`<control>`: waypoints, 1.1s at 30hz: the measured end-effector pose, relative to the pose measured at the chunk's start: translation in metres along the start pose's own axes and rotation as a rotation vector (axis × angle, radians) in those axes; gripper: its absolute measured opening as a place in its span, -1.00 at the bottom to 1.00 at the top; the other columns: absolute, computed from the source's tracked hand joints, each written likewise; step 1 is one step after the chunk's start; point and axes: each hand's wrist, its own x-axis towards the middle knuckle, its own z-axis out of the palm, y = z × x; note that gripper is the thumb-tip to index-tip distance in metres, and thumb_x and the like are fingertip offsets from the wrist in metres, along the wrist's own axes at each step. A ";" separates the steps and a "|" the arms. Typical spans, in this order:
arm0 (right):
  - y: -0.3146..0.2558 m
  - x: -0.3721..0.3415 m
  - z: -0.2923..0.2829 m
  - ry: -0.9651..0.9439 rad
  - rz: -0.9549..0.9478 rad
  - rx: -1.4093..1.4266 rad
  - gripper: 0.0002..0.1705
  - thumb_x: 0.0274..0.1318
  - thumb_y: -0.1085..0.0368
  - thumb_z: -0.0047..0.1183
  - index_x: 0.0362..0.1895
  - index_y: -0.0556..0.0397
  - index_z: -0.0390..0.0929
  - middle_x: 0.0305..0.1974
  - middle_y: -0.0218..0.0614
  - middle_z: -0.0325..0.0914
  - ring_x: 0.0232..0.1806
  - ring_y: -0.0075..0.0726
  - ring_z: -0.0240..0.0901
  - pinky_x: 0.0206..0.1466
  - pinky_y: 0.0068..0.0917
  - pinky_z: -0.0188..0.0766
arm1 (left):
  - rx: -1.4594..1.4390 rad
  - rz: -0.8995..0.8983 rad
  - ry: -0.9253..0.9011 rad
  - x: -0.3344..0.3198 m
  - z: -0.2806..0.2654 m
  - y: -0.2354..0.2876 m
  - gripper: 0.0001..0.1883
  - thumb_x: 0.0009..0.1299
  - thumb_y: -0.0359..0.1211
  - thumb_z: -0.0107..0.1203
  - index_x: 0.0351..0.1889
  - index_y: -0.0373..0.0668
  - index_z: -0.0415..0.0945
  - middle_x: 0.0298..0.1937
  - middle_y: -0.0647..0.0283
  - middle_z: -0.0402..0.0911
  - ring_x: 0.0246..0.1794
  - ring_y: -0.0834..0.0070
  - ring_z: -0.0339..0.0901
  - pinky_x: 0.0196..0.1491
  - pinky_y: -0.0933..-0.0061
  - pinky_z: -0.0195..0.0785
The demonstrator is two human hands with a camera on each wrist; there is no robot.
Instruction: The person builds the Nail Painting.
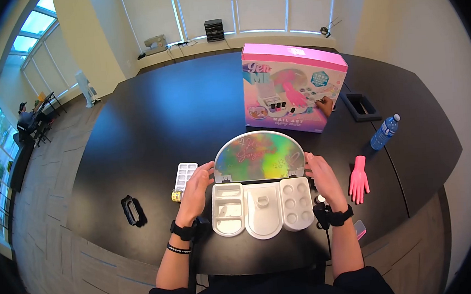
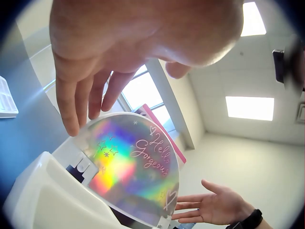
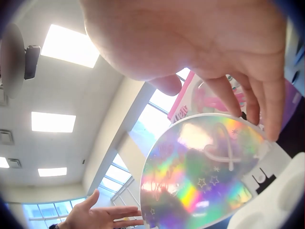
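Note:
A white nail-art station (image 1: 263, 214) stands on the dark table. Its hinged holographic panel (image 1: 258, 157), lettered "Hello Gorgeous", is raised at the back. My left hand (image 1: 195, 194) is beside the panel's left edge, its fingers (image 2: 82, 100) extended along the rim in the left wrist view. Across from it, my right hand (image 1: 326, 183) has straight fingers (image 3: 273, 107) at the right rim. The base has a left tray (image 1: 227, 186) with compartments, a middle section with a small post (image 1: 262, 201), and a right tray (image 1: 298, 225) with round wells.
A pink nail-art box (image 1: 297, 87) stands behind the station. To the right are a pink model hand (image 1: 359, 181) and a water bottle (image 1: 385, 132). A white tray (image 1: 186, 177) and a small yellow-labelled container (image 1: 177, 196) lie left, with a black strap-like object (image 1: 133, 211) farther out.

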 end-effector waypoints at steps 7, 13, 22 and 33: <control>0.018 -0.002 -0.001 0.006 -0.030 0.042 -0.28 0.72 -0.17 -0.07 0.43 0.27 0.60 0.28 -0.08 0.59 0.09 -0.27 0.56 0.24 -0.33 0.49 | 0.061 0.035 0.013 -0.004 0.001 -0.007 -0.37 0.83 0.01 -0.06 0.49 -0.40 0.52 0.48 0.02 0.56 0.39 0.23 0.60 0.42 0.26 0.46; 0.012 -0.008 -0.006 -0.072 0.015 -0.003 -0.26 0.76 -0.13 -0.16 0.52 0.31 0.47 0.43 -0.06 0.52 0.45 -0.09 0.53 0.52 -0.16 0.45 | 0.106 0.074 0.041 -0.007 0.002 -0.010 -0.39 0.83 -0.01 -0.06 0.44 -0.42 0.56 0.42 -0.01 0.62 0.40 0.20 0.59 0.44 0.26 0.41; 0.032 -0.010 -0.003 0.005 -0.020 0.054 -0.33 0.72 -0.11 -0.03 0.39 0.28 0.61 0.29 -0.09 0.60 0.18 -0.22 0.64 0.25 -0.28 0.62 | 0.138 0.059 0.027 -0.011 0.005 -0.008 -0.46 0.81 -0.10 0.00 0.42 -0.41 0.59 0.43 -0.03 0.62 0.42 0.13 0.58 0.48 0.24 0.37; 0.025 -0.016 -0.003 -0.030 0.034 0.060 -0.39 0.73 -0.10 -0.06 0.40 0.20 0.56 0.29 -0.15 0.62 0.35 -0.15 0.60 0.30 -0.22 0.65 | 0.203 0.079 0.034 -0.015 0.009 -0.001 -0.49 0.78 -0.13 0.02 0.40 -0.41 0.60 0.42 -0.04 0.62 0.41 0.11 0.59 0.46 0.24 0.38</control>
